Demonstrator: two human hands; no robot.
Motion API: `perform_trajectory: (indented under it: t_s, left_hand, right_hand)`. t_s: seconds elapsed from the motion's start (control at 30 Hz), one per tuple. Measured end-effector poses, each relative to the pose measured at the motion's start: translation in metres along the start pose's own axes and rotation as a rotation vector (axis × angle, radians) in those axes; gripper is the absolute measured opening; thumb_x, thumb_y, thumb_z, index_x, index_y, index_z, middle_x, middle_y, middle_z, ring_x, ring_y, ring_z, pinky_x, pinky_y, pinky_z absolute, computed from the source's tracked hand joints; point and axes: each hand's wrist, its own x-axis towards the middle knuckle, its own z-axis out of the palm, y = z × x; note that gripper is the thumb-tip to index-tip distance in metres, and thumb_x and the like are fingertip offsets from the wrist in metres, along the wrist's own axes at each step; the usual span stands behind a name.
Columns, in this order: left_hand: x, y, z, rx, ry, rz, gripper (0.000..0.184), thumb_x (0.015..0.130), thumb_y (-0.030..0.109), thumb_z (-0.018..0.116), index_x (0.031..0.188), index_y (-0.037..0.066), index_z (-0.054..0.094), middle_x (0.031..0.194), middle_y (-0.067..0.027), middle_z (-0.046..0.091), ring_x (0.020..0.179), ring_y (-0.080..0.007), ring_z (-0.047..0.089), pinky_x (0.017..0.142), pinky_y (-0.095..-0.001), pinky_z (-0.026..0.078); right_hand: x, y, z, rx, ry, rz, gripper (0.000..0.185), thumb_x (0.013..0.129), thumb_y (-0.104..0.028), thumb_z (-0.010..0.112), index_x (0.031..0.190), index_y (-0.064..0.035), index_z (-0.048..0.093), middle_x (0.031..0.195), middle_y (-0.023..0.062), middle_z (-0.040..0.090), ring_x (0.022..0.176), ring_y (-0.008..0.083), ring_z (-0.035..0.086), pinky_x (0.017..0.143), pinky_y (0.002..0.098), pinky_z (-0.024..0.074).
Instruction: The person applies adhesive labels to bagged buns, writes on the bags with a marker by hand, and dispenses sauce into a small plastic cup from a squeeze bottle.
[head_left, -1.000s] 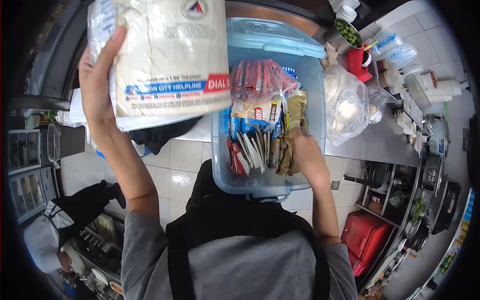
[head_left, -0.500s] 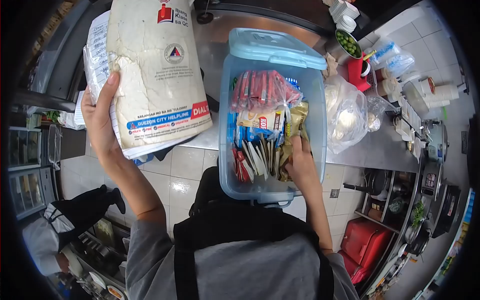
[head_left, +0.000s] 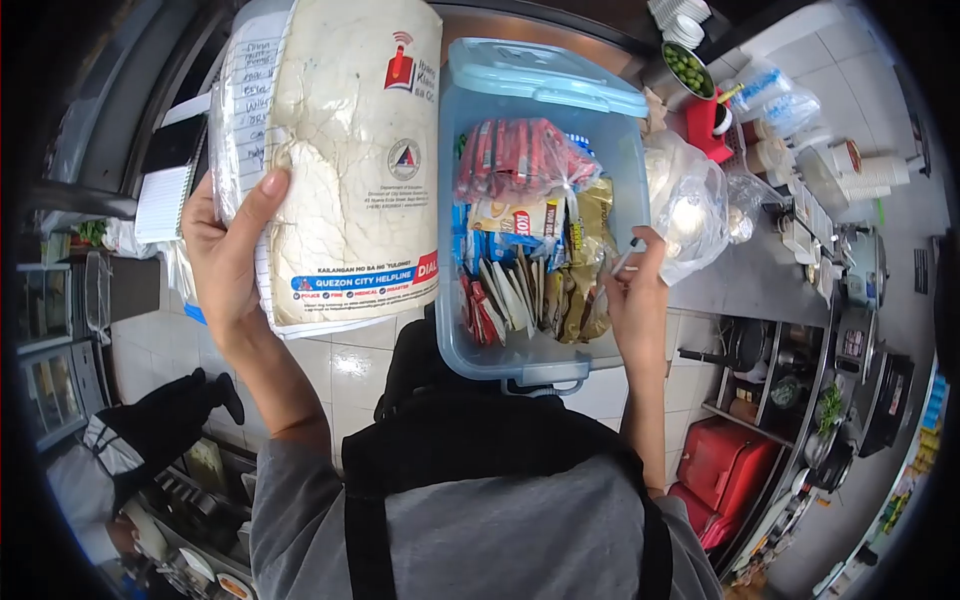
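My left hand (head_left: 235, 245) grips a worn notebook (head_left: 350, 200) by its left edge, thumb on top. A handwritten page (head_left: 250, 110) shows beside its creased cover. A pen (head_left: 628, 255) sits between the fingers of my right hand (head_left: 640, 300), at the right rim of a blue plastic bin (head_left: 447, 340). Inside the bin lie a clear bag of red sachets (head_left: 520, 160), a KOP-marked pack (head_left: 515, 218), gold packets (head_left: 592, 235) and a row of upright sachets (head_left: 515, 295). The bin's light-blue lid (head_left: 545, 80) rests at its far end.
Plastic bags (head_left: 690, 210) lie right of the bin on the steel counter (head_left: 770, 275). Behind them stand a pot of green fruit (head_left: 687, 70) and a red holder (head_left: 707, 130). Pans (head_left: 740, 345) fill a lower right shelf. Another person (head_left: 130, 440) stands at lower left.
My right hand has come up out of the bin's gold packets to its right rim, and the pen now shows in it. The notebook has shifted right, toward the bin.
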Motion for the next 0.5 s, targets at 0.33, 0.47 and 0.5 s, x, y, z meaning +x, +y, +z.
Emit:
perform_trajectory:
  t_s: [0.33,0.47,0.5]
  left_hand:
    - [-0.038,-0.054,0.084,-0.152,-0.515,-0.227,0.054,0.084,-0.003,0.064,0.133,0.000,0.040,0.114,-0.0117,0.062,0.101,-0.0120,0.059,0.087,-0.0272,0.047]
    - [-0.040,-0.079,0.085,-0.024,-0.519,-0.148,0.081,0.087,0.003,0.062,0.150,0.011,0.012,0.145,-0.0240,0.033,0.127,-0.0252,0.044,0.099,-0.0341,0.041]
    - [-0.027,-0.073,0.090,0.125,-0.524,0.020,0.080,0.087,0.006,0.063,0.150,0.011,0.013,0.145,-0.0245,0.032,0.128,-0.0267,0.042,0.100,-0.0361,0.039]
  right_hand:
    - [0.017,-0.030,-0.058,0.069,0.331,-0.092,0.025,0.091,-0.005,0.057,0.116,-0.0019,0.055,0.081,0.0158,0.067,0.068,0.0202,0.069,0.056,0.0321,0.0502]
    - [0.072,-0.017,-0.052,-0.056,0.426,-0.509,0.027,0.088,-0.007,0.061,0.114,-0.0007,0.058,0.097,0.0175,0.066,0.086,0.0293,0.068,0.068,0.0374,0.0516]
    - [0.089,-0.020,-0.048,0.013,0.321,-0.541,0.031,0.087,-0.014,0.063,0.116,-0.0024,0.058,0.112,0.0181,0.063,0.105,0.0350,0.060,0.086,0.0403,0.0476]
